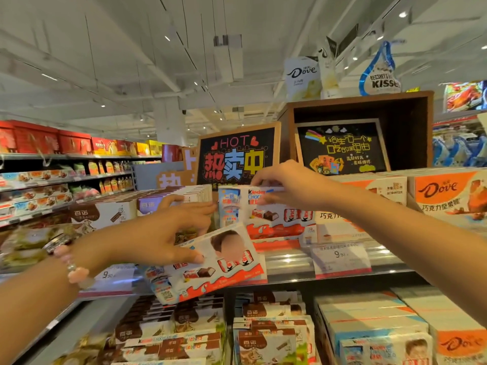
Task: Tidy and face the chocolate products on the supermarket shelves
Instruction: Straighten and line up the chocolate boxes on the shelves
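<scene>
Supermarket shelf [290, 262], hands gripping Kinder boxes [210, 262]

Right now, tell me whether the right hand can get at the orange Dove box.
Probably yes: the orange Dove box stands unobstructed beside the right hand, but that hand grips an upright Kinder box.

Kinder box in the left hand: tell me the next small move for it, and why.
Probably stand the tilted Kinder box upright and slide it onto the shelf beside the upright Kinder box that the right hand grips by its top. The left hand holds it leaning out past the shelf edge, face askew.
</scene>
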`<state>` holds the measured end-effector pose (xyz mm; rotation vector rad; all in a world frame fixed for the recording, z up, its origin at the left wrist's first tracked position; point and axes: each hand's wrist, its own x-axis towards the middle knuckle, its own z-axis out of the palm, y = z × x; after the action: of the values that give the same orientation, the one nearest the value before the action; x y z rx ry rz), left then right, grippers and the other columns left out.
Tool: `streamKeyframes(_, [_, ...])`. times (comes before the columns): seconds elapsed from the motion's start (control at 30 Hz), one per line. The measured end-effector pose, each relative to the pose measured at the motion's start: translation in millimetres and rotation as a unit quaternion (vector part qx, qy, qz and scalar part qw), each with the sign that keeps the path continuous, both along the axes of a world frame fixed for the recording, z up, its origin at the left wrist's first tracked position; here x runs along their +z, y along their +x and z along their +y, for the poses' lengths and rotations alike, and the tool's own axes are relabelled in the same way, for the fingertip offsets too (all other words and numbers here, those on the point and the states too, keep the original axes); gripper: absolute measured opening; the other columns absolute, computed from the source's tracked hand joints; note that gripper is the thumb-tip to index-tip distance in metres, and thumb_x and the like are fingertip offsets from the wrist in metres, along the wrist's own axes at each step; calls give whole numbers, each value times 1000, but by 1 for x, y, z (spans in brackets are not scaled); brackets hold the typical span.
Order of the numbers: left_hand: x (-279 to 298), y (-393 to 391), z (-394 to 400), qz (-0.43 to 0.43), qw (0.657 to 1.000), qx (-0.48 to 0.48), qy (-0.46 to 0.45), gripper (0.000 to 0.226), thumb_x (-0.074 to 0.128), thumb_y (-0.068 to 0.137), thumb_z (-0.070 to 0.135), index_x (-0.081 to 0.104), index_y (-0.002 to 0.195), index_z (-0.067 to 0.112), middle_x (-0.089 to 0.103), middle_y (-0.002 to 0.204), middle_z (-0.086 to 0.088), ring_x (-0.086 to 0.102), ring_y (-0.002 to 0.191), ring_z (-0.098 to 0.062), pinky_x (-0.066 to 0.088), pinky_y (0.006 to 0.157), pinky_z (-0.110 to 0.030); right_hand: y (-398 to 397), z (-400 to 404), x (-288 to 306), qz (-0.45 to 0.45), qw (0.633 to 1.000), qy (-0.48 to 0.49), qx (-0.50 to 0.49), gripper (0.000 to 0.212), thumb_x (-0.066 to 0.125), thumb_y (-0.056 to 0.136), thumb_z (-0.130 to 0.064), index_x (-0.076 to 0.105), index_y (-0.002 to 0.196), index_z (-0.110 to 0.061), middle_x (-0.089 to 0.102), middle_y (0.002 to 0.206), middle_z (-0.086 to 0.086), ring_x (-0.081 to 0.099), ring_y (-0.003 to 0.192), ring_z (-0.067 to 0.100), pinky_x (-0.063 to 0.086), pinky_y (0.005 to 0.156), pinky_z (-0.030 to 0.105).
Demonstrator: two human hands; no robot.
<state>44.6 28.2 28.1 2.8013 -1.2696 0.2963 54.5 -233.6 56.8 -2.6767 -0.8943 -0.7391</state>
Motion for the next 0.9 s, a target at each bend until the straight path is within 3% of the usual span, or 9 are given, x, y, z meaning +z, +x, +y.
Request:
streamKeyframes(0.1, [6, -6, -4, -10, 996, -11, -83, 54, 59, 65, 63, 64, 96, 19, 21, 127, 51, 7, 115, 36, 15, 102, -5, 7, 4, -9, -42, 999, -23, -7, 41, 67, 81, -32, 61, 120, -20, 55, 108, -4, 46, 94, 5, 34, 75, 16])
streamKeyframes(0.17, [10, -7, -8, -15, 992, -24, -120, 39, 60, 66, 62, 62, 86, 28, 27, 139, 38, 21, 129, 17, 32, 105, -23, 8, 3, -15, -55, 998, -22, -10, 42, 68, 81, -32, 61, 120, -20, 45, 99, -8, 42, 90, 5, 31, 70, 14])
streamKeyframes(0.23, [13, -6, -14, -2, 990, -19, -140, 30, 66, 72, 53, 59, 80, 25, 30, 141, 34, 30, 130, 8, 40, 98, -24, 10, 2, -20, -59, 998, -27, -10, 40, 66, 83, -29, 61, 121, -19, 43, 97, -8, 42, 89, 6, 32, 71, 16])
streamKeyframes(0.33, [16, -1, -26, 10, 992, -18, -127, 19, 71, 79, 32, 57, 79, 19, 43, 137, 26, 46, 120, 0, 47, 90, -24, 8, 2, -19, -41, 999, -5, 2, 31, 58, 89, -24, 62, 119, -19, 50, 101, -8, 47, 92, 6, 40, 79, 21])
streamKeyframes(0.4, [17, 1, -33, 29, 990, -27, -137, 17, 71, 77, 34, 56, 73, 28, 58, 124, 15, 60, 102, -6, 52, 81, -31, 3, 0, -14, 15, 995, 88, 39, 31, 46, 96, -25, 63, 119, -15, 56, 101, -11, 52, 91, 2, 41, 78, 12])
streamKeyframes(0.47, [19, 2, -35, 55, 984, -25, -165, 17, 71, 80, 27, 56, 73, 27, 68, 97, 11, 64, 84, -4, 53, 67, -23, -8, -2, -10, 78, 975, 186, 96, 40, 37, 97, -33, 62, 118, -10, 60, 95, -15, 56, 87, -6, 41, 76, 5])
streamKeyframes(0.53, [22, 3, -36, 71, 979, -33, -187, 15, 68, 82, 17, 55, 75, 16, 67, 87, 12, 64, 79, -2, 51, 61, -17, -16, 0, -9, 104, 969, 184, 129, 44, 45, 90, -40, 59, 121, -12, 60, 103, -14, 56, 95, -9, 43, 84, 8])
streamKeyframes(0.7, [27, 6, -36, 113, 972, -41, -204, 9, 65, 82, 12, 56, 82, 11, 68, 89, 9, 68, 76, -6, 52, 58, -17, -17, 14, -17, 53, 984, 102, 135, 43, 65, 84, -15, 53, 124, -24, 54, 118, -8, 53, 111, 11, 50, 88, 31])
streamKeyframes(0.9, [26, 7, -35, 175, 942, -53, -280, 45, 67, 72, 28, 53, 113, 22, 68, 103, 13, 66, 94, -7, 54, 72, -19, -26, -18, 1, 12, 976, 178, 122, 37, 65, 82, -8, 58, 117, -19, 56, 109, -15, 55, 101, -3, 49, 72, 11])
